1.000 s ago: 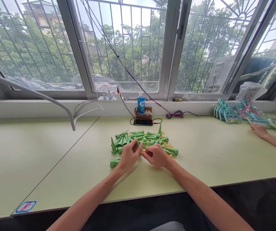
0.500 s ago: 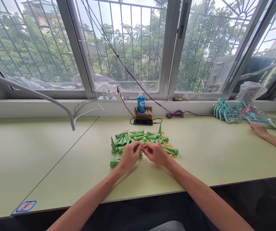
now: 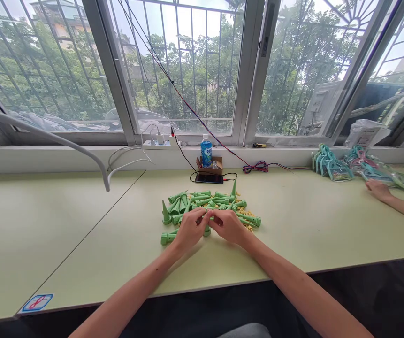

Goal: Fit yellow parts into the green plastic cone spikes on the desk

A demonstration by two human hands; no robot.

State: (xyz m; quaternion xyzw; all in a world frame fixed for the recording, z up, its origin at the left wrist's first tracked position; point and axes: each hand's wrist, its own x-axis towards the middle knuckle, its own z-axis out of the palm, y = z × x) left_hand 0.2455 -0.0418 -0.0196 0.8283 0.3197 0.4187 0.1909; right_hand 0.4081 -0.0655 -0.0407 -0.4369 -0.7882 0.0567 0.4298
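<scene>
My left hand (image 3: 192, 228) and my right hand (image 3: 230, 225) meet fingertip to fingertip over the front of a heap of green plastic cone spikes (image 3: 219, 200). Both are closed in a pinch, and whatever sits between the fingers is hidden. Just below them shows the ribbed green end of a spike (image 3: 207, 231); whether it is held or rests on the table cannot be told. Another spike (image 3: 167, 238) lies by my left wrist, and one (image 3: 166, 213) stands point up at the heap's left. Small yellow pieces (image 3: 248, 214) lie among the spikes, mostly on the right.
Behind the heap are a phone (image 3: 209, 178) on a cable and a blue bottle (image 3: 206, 151) in a small cardboard box (image 3: 217, 171). A bundled cable (image 3: 256, 166) lies farther right. Another person's hand (image 3: 378, 189) rests near packaged turquoise items (image 3: 335, 167). A grey cable (image 3: 92, 162) hangs at left.
My fingertips have come slightly closer together, and more of the green spike end below them shows. The heap and the other person's hand look almost unchanged.
</scene>
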